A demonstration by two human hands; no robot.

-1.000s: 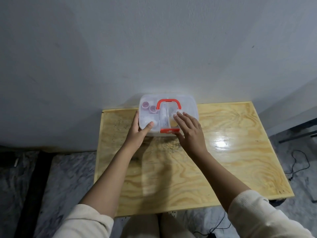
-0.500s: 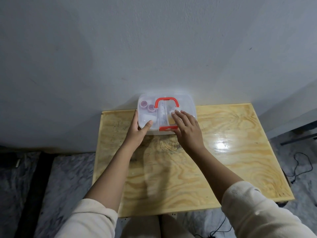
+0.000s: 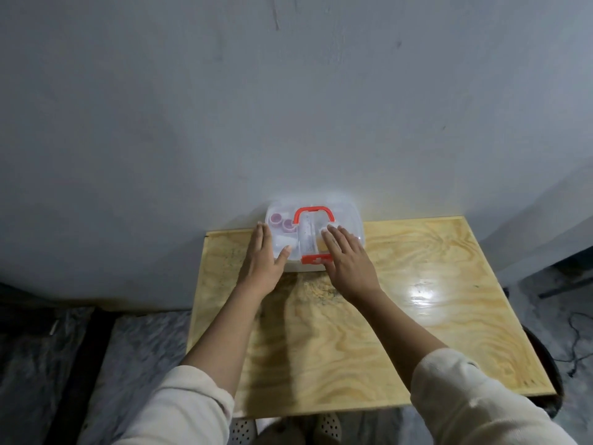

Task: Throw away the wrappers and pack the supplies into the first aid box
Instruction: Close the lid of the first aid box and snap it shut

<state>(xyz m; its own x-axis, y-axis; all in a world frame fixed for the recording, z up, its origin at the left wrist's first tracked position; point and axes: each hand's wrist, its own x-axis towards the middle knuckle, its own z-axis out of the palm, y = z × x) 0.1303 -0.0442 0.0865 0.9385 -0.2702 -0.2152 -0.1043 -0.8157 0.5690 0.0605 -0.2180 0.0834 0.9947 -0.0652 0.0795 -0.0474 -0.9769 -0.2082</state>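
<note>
Plywood, pale and glossy, makes up the table (image 3: 401, 316) I am working over, pushed against a grey wall (image 3: 288, 107); apart from the box, its surface is bare, with no wrappers or loose supplies left that I can see. At its far edge, touching the wall, sits the clear first aid box (image 3: 348, 216) with its lid down, the red handle (image 3: 313, 213) lying flat on top and the red latch (image 3: 316, 259) on the near side. Through the lid I make out two purple-capped bottles (image 3: 281, 220) at the left, some white items, and something yellow near the middle. My left hand (image 3: 263, 268) cups the box's left corner, fingers along the side and thumb (image 3: 284, 253) on the lid, a loose open hold. My right hand (image 3: 348, 264) lies flat and spread on the lid beside the latch, gripping nothing. I judge the packing done and the wrappers cleared; what may remain is pressing the latch fully home, and I cannot tell whether it is already snapped.
</note>
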